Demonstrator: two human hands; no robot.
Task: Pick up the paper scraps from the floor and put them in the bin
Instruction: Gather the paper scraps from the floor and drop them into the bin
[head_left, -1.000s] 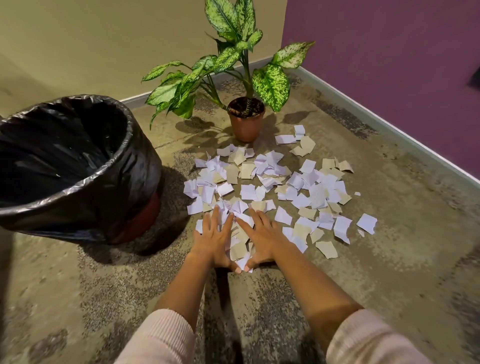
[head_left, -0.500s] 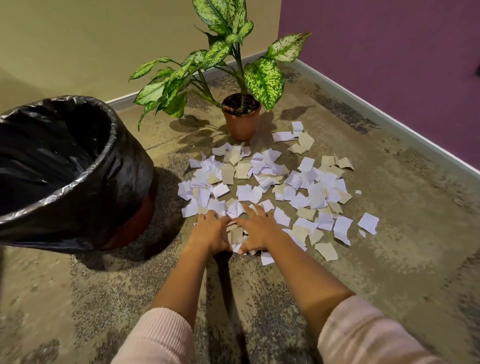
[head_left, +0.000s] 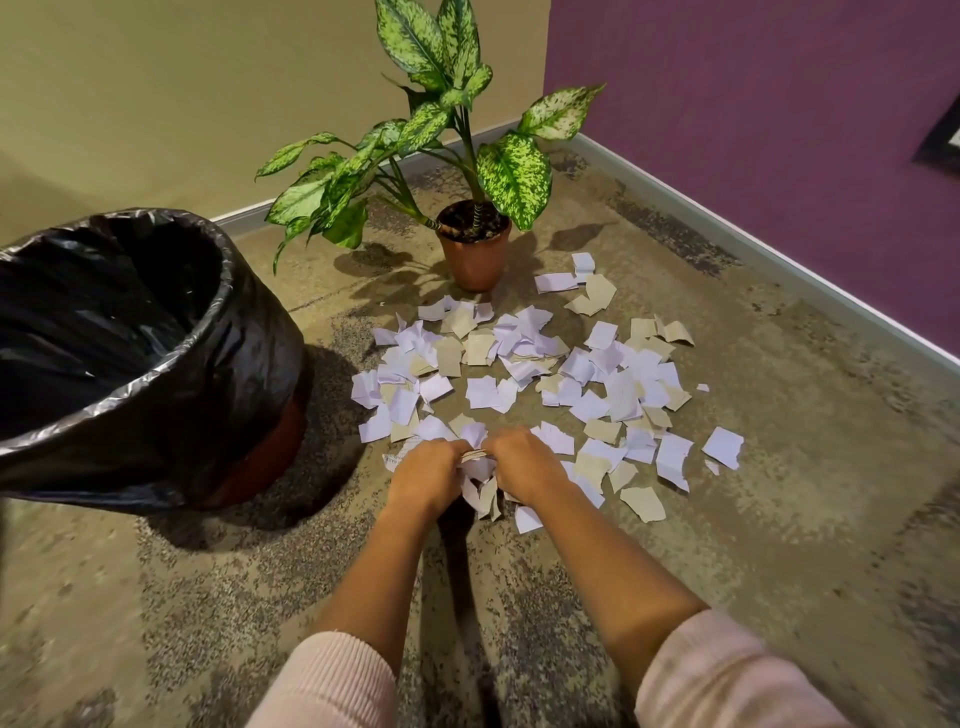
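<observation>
Your left hand (head_left: 428, 470) and right hand (head_left: 524, 462) curl together, clutching a bunch of paper scraps (head_left: 477, 467); the bin (head_left: 249, 364) stands leftward, nearer your left hand.

We note the potted plant (head_left: 475, 254) standing on the floor (head_left: 779, 545). Paper scraps (head_left: 524, 364) lie spread just before the plant. The bin (head_left: 208, 415) stands before the plant and to its left, beside the scraps. The left hand (head_left: 428, 470) and right hand (head_left: 519, 462) meet at the scraps' edge farthest from the plant, gripping a bunch between them.
</observation>
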